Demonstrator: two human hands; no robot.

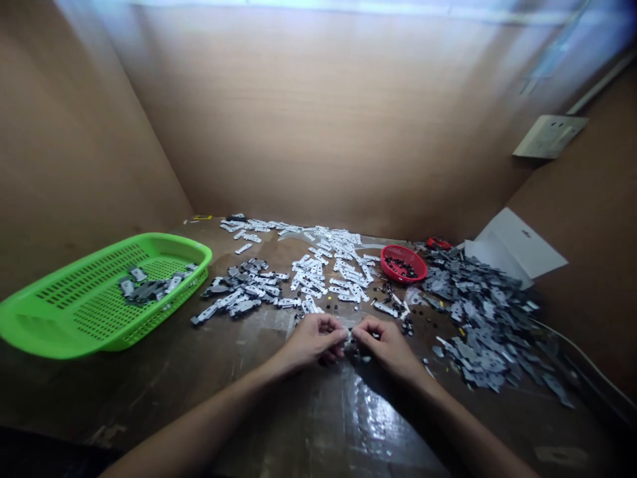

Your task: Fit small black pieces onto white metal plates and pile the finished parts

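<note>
Close together above the front middle of the table are my left hand (321,337) and my right hand (381,338), fingers curled and pinched. Between their fingertips is a small pale and dark piece, mostly hidden and too small to name. Just beyond my hands lie white slotted plastic parts (308,275) in a loose pile. Black small round pieces (408,326) are scattered beside my right hand. A red round basket (404,264) behind it holds more small black pieces. Left of my left hand is a heap of grey-and-white joined parts (241,289).
A green perforated basket (60,332) on the left holds several grey-and-white parts. Grey flat plastic parts (482,332) form a large heap on the right, with a white card box (517,245) behind. Wooden panels (318,133) enclose the table; a socket (550,136) is on the right wall.
</note>
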